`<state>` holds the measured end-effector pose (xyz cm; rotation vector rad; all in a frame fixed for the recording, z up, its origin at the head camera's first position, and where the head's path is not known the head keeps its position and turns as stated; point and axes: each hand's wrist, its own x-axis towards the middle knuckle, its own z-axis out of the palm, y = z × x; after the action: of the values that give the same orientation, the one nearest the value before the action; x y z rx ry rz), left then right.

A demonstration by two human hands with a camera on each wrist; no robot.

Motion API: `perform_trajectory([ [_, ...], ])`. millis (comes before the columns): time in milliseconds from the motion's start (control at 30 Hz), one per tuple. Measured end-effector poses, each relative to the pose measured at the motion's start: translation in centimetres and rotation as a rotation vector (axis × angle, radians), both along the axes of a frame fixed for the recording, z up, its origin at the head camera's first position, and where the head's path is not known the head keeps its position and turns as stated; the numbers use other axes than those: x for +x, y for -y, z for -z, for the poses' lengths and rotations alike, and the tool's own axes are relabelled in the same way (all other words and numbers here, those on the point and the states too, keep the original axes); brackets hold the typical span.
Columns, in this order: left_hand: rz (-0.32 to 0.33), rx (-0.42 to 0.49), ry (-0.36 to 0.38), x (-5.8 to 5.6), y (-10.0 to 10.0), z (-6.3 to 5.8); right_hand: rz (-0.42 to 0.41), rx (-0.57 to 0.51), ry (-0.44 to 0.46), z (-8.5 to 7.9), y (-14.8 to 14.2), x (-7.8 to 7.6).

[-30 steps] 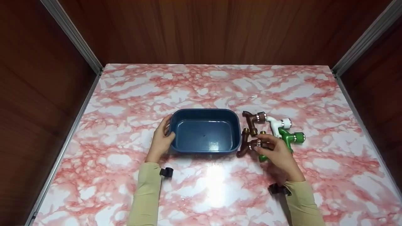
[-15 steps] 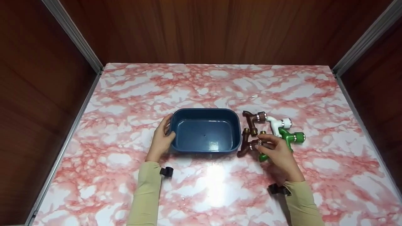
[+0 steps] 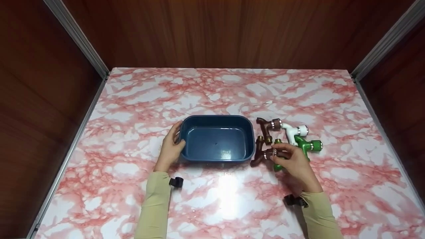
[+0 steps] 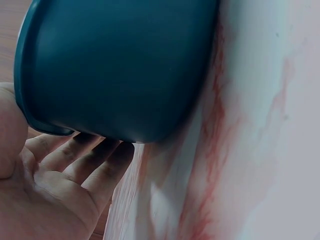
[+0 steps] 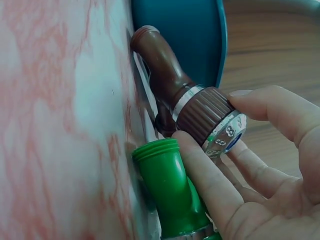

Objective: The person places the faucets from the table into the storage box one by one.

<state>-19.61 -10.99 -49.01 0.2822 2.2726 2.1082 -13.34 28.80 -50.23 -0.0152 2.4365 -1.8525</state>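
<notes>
A blue plastic tub point(image 3: 215, 141) stands mid-table with nothing in it. My left hand point(image 3: 170, 146) grips its left side, thumb at the rim and fingers along the outer wall point(image 4: 115, 70). To the right of the tub lies a brown tap point(image 3: 259, 154), its spout toward the near side. My right hand point(image 3: 295, 162) pinches that tap's ribbed knob point(image 5: 205, 115) between thumb and fingers. Partly under this hand is a green tap point(image 3: 278, 167); its green spout point(image 5: 162, 160) shows right beside my index finger in the right wrist view.
Behind the right hand lie another brown tap point(image 3: 265, 127), a white tap point(image 3: 292, 132) and a second green tap point(image 3: 303, 146), close together. The pink-and-white marbled table point(image 3: 212, 89) is bounded by dark wood panels point(image 3: 215, 33) at the back and both sides.
Hardly anything differs: my right hand and the brown tap's knob shift very slightly. My left hand keeps its grip on the tub, which stays in place.
</notes>
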Motion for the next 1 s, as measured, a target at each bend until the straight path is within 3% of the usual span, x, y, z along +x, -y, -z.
perform_trajectory([
  [433, -0.011, 0.012, -0.013, -0.1, 0.0, 0.1, 0.053, -0.023, 0.049, -0.9, -0.3, 0.4],
  [1000, -0.003, 0.001, 0.007, -0.1, 0.0, 0.1, 0.100, -0.096, -0.057, -2.9, -0.6, 1.1],
])
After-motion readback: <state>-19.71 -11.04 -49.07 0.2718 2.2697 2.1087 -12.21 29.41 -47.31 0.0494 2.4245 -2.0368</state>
